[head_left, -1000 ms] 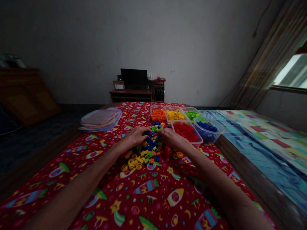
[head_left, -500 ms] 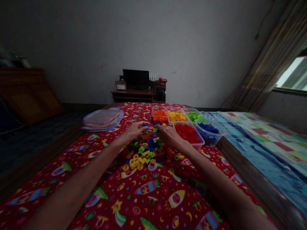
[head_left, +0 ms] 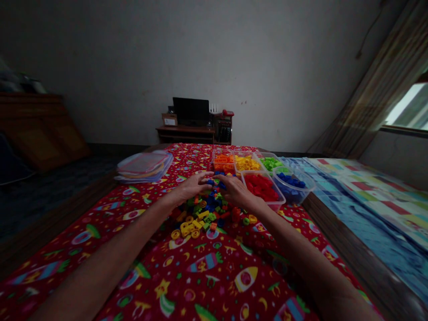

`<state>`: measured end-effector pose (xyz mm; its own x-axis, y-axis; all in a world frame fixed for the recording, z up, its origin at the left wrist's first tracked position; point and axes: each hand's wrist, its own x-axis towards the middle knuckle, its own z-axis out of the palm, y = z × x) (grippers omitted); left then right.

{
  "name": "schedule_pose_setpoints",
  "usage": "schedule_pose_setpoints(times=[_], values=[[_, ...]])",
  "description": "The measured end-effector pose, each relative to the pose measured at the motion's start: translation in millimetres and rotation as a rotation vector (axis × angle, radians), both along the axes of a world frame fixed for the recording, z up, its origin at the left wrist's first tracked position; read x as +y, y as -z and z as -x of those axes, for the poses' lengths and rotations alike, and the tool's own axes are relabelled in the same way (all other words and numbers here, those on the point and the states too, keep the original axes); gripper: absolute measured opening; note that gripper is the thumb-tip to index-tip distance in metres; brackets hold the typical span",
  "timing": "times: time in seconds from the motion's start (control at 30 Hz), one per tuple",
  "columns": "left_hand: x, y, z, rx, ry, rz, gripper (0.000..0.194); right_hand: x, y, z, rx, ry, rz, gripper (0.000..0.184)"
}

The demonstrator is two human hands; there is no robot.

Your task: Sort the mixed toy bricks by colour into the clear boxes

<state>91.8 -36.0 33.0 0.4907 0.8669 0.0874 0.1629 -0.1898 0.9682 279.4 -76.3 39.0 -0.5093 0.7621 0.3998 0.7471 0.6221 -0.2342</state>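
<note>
A loose pile of small plastic building blocks [head_left: 210, 216] in blue, green, yellow, orange and red lies on the red patterned tablecloth [head_left: 207, 285]. Over the far left part of the pile is my left hand [head_left: 192, 186], its thumb and fingers curled about a blue building block [head_left: 210, 182]. My right hand [head_left: 236, 189] faces it from the right, fingers bent down and fingertips close to the left ones. Blue shows beneath its fingers, but what they grip is hidden. Yellow wheel-like pieces [head_left: 190, 227] lie at the pile's near edge.
Clear tubs at the back right hold sorted blocks: orange [head_left: 224, 160], yellow [head_left: 246, 162], green [head_left: 270, 164] and red [head_left: 262, 187]. A round tub [head_left: 294, 191] holds blue ones. Stacked lids [head_left: 143, 166] lie at the left. A bed [head_left: 368, 196] adjoins on the right.
Both hands rose a little off the pile, their fingertips moving closer together. The left hand has since shifted slightly right. The whole view moved slightly.
</note>
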Motion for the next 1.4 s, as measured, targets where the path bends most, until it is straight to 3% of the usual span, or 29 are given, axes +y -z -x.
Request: schedule_pose_setpoints(times=[0.17,0.3,0.43,0.6,0.7,0.77,0.83,0.93,1.03,1.2,1.4], values=[[12.2,9.7,-3.0,0.166,0.019,-0.245,0.066,-1.9,2.0,2.6,0.094,-0.147,0.004,0.033],[8.2,9.6,-4.0,0.302,0.020,-0.403,0.061,-2.2,-0.3,-2.4,0.103,-0.134,-0.025,0.021],[0.1,0.3,-2.0,0.408,-0.027,-0.529,0.050,3.5,-14.9,-34.8,0.070,0.081,-0.159,0.019],[-1.3,-6.5,3.1,0.521,-0.059,-0.606,0.042,15.1,-37.7,-110.4,0.067,0.505,-0.295,0.023],[-8.4,-3.0,-5.9,0.560,-0.064,-0.690,0.037,17.0,-39.6,-151.8,0.037,0.732,-0.315,0.025],[-20.8,2.5,-20.0,0.563,-0.015,-0.799,0.032,16.2,-36.4,-169.0,-0.001,0.810,-0.271,0.026],[-38.8,9.8,-37.4,0.540,0.121,-0.951,0.028,15.2,-33.1,-175.5,-0.032,0.837,-0.213,0.029],[-68.0,22.2,-59.7,0.545,0.335,-1.123,0.025,15.1,-34.1,-166.4,-0.033,0.805,-0.211,0.032],[-85.4,32.8,-69.3,0.594,0.420,-1.204,0.028,15.4,-41.2,-142.5,0.005,0.726,-0.238,0.031],[-75.1,37.5,-62.6,0.790,0.296,-1.223,0.019,9.9,-44.9,-92.6,-0.039,0.507,-0.166,0.026],[-41.7,29.1,-34.5,0.807,0.161,-1.136,0.015,0.2,-27.5,-43.6,-0.224,0.305,-0.083,0.024]])
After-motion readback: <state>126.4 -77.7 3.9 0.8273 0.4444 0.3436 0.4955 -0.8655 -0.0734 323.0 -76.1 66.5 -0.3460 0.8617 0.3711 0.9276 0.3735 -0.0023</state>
